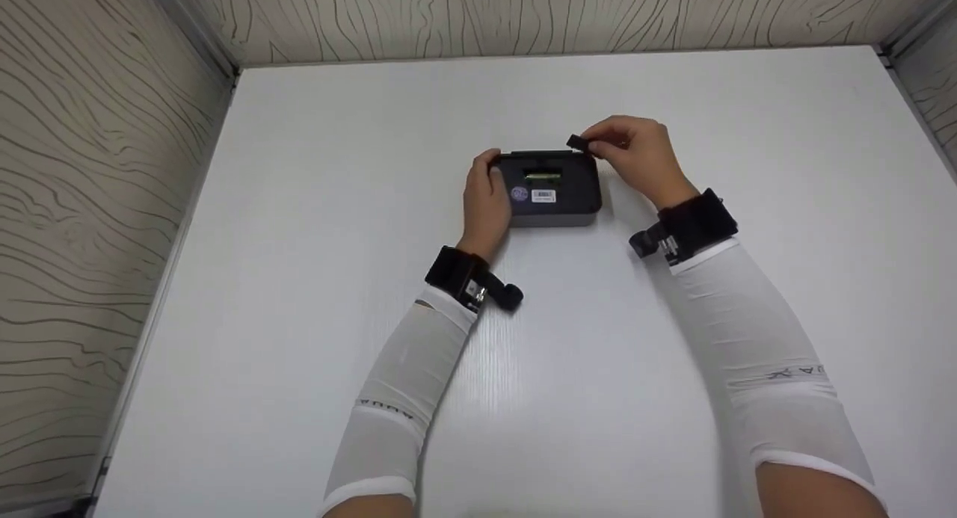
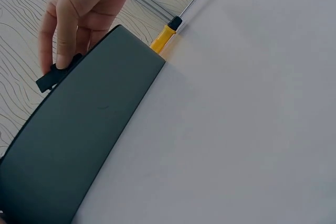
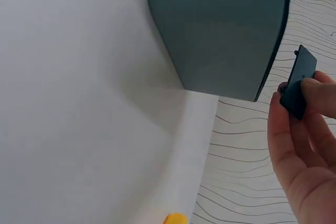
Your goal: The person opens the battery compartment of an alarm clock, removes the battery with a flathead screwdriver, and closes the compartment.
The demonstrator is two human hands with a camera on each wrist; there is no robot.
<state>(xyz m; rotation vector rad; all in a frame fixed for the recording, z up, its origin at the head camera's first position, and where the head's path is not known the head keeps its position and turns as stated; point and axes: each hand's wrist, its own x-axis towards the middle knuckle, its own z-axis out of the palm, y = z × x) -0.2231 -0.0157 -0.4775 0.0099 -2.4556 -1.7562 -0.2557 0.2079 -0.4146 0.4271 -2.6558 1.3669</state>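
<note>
- A dark box [image 1: 579,185] lies on the white desk [image 1: 329,204], around the middle from left to right and toward the far side
- Its upper face has a small oblong opening with a yellowish battery [image 1: 542,176] showing inside
- On that same face, nearer than the opening, are a white label [image 1: 543,196] with a barcode and, left of it, a round purple sticker [image 1: 519,193]
- The left hand [image 1: 486,204] is clamped on the left end of the box, fingers at the far left corner and thumb on the upper face
- The right hand [image 1: 639,159] pinches a small black cover [image 1: 577,142] between thumb and fingers, above the far right corner of the box
- Small tabs stick out from the cover's edge in the right wrist view
- A screwdriver [image 2: 164,39] with a yellow handle is near the right end of the box
- Both forearms wear white sleeves [image 1: 407,376] and black wristbands [image 1: 699,226]
- Beyond the desk stands a pale wall [image 1: 448,17] with dark wavy lines
</note>
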